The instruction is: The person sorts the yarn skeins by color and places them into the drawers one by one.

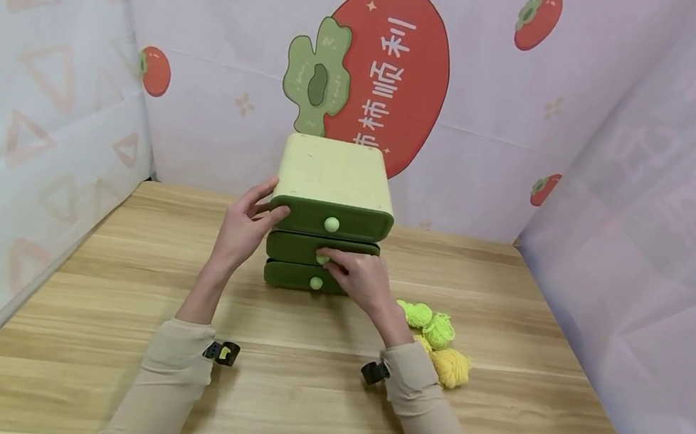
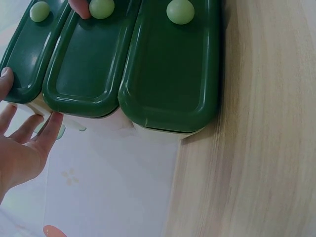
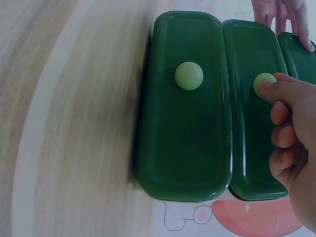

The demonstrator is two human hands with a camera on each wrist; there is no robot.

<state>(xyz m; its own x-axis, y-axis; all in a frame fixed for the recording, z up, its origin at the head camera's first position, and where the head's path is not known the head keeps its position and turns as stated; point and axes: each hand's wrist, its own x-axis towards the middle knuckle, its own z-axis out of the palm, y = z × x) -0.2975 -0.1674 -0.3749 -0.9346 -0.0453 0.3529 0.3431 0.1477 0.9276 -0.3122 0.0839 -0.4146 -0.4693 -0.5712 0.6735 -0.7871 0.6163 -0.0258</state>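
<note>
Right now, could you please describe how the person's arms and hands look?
The left sleeve and right sleeve are plain beige. A black left wrist device has a yellowish patch; the black right wrist device shows none. The left hand and right hand wear no gloves.

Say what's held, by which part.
The middle drawer, pinched at its knob by the right hand; the left hand touches the cabinet at upper left.

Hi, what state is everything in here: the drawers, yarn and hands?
Top drawer: looks shut
Middle drawer: looks shut
Bottom drawer: looks shut
Green yarn: wound in balls
Yellow yarn: wound in balls
Left hand: touching the cabinet, thumb on top drawer's front
Right hand: pinching the middle knob
</note>
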